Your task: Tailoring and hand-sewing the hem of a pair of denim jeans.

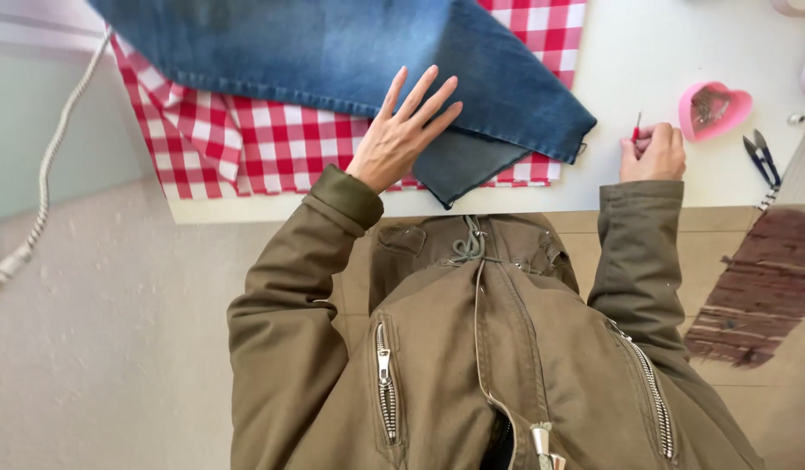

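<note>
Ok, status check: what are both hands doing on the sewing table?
Left hand flat, fingers spread on the denim leg. Right hand pinching a small red-handled tool. Pink heart dish and snips lie right of it.

1. The left hand [401, 135] lay flat, palm down, fingers [437, 91] spread and pointing toward one o'clock.
2. Its wrist was straight, and the olive-sleeved forearm ran back toward seven o'clock.
3. The right hand [651, 153] was curled into a loose fist at three o'clock of the left, its fingertips pinched together.
4. Its sleeved forearm dropped toward six o'clock.
</note>
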